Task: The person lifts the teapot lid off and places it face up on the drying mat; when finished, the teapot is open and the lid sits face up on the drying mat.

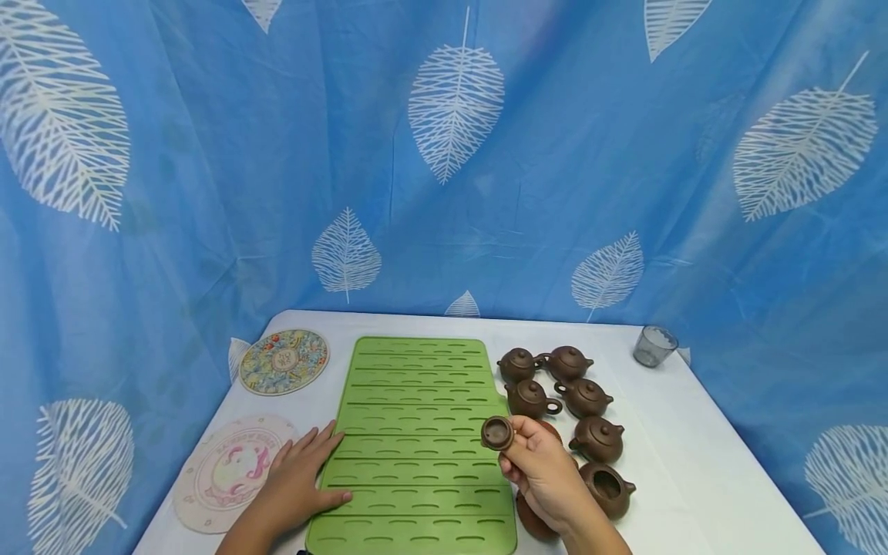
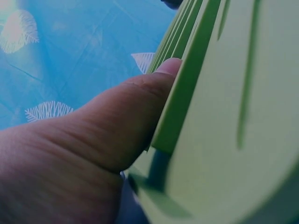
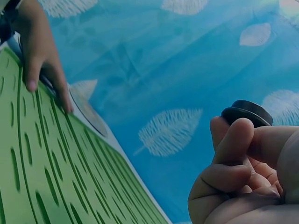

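My right hand [image 1: 544,466] pinches a small brown teapot lid [image 1: 497,433] over the right part of a green slotted mat [image 1: 416,447], the lid's hollow underside facing up. In the right wrist view the lid [image 3: 247,112] sits at the tips of thumb and fingers. Just right of that hand stands a brown teapot [image 1: 607,487] with its top opening uncovered. My left hand [image 1: 298,478] rests at the mat's left edge with its fingers extended. Its thumb [image 2: 140,93] lies against the mat's side in the left wrist view.
Several lidded brown teapots [image 1: 600,439] stand in rows right of the mat. Reddish-brown round pieces [image 1: 534,518] lie partly hidden under the right hand. A glass cup [image 1: 655,346] is at the back right; a patterned disc [image 1: 284,362] and a pink-white disc [image 1: 208,486] lie left.
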